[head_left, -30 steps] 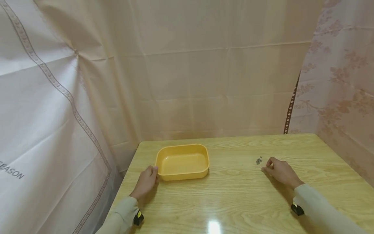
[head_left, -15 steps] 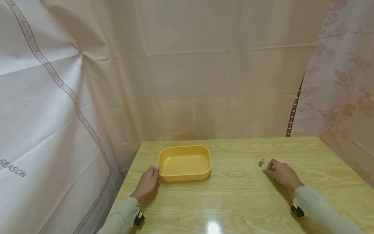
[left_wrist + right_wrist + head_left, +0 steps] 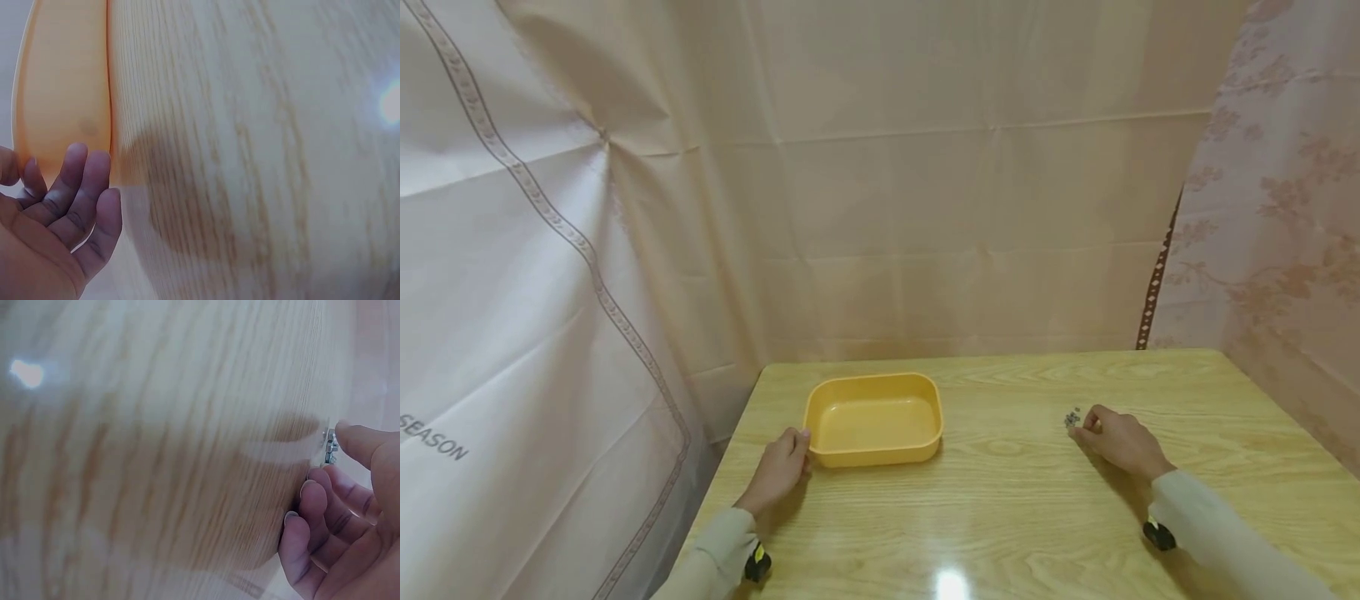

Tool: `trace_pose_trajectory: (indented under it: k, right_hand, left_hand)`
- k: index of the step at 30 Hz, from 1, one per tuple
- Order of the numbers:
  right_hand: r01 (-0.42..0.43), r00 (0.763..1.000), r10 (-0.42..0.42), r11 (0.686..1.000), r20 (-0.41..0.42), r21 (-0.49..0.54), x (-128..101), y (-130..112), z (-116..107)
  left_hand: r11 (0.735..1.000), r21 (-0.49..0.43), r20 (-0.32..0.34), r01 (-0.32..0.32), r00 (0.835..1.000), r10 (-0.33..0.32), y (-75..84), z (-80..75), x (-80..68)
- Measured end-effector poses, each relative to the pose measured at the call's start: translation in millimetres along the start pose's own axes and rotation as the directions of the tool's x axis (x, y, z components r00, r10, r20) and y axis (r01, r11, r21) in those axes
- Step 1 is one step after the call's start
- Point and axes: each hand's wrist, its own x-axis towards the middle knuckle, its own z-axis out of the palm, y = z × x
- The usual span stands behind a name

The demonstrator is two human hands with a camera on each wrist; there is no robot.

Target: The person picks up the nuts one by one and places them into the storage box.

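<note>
A shallow yellow plastic tray sits empty on the left half of a wooden table. My left hand rests against the tray's near left corner. In the left wrist view its fingers lie loosely curved along the tray wall. A small pile of tiny metal pieces lies on the right half. My right hand is at the pile with curled fingers. In the right wrist view its thumb tip and forefinger pinch the metal pieces.
Pale cloth curtains hang close behind the table and along both sides. The table's left edge lies just beside my left hand. A ceiling light glares off the near tabletop.
My right hand has crept a little forward and left, bringing its fingertips onto the pile of metal pieces. My left hand stays at the tray corner.
</note>
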Motion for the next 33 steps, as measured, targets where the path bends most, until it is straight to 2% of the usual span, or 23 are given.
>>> trace_pose_trajectory:
  k: [15, 25, 33]
  right_hand:
    - [-0.025, 0.999, 0.025, 1.000, 0.040, -0.014, 10.3, -8.6, -3.6]
    - [-0.009, 1.000, 0.009, 1.000, 0.014, 0.018, 17.4, -3.0, 7.5]
    - [-0.001, 1.000, 0.000, 0.999, -0.020, -0.039, 18.5, -7.7, 5.3]
  left_hand:
    - [1.000, -0.013, 0.005, 0.006, 1.000, -0.006, -0.2, -0.6, 0.5]
    - [1.000, -0.006, 0.009, 0.002, 1.000, -0.002, -2.4, -0.3, 0.2]
    - [1.000, -0.017, 0.011, -0.012, 1.000, 0.012, -5.8, 0.1, 2.8]
